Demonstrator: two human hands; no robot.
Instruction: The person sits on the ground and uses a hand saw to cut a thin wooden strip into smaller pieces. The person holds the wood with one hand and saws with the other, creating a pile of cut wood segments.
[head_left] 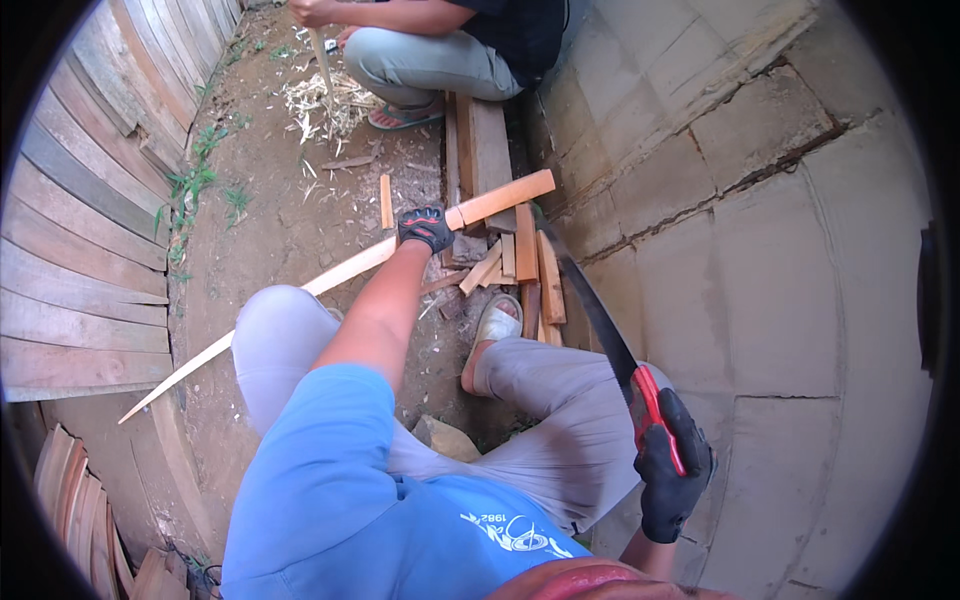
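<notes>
Wooden stake (350,266) in outstretched left hand (425,229)

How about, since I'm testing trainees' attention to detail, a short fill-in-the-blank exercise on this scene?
1. The right hand grips the saw by its ____-coloured handle.
2. The left hand holds the long wooden piece, whose pointed end lies toward the ____ (left or right) side of the picture.
3. Each of these two hands wears a dark ____.
4. The colour of the short-sleeved shirt on the person holding the saw is ____.

Missing words: red; left; glove; blue.
</notes>
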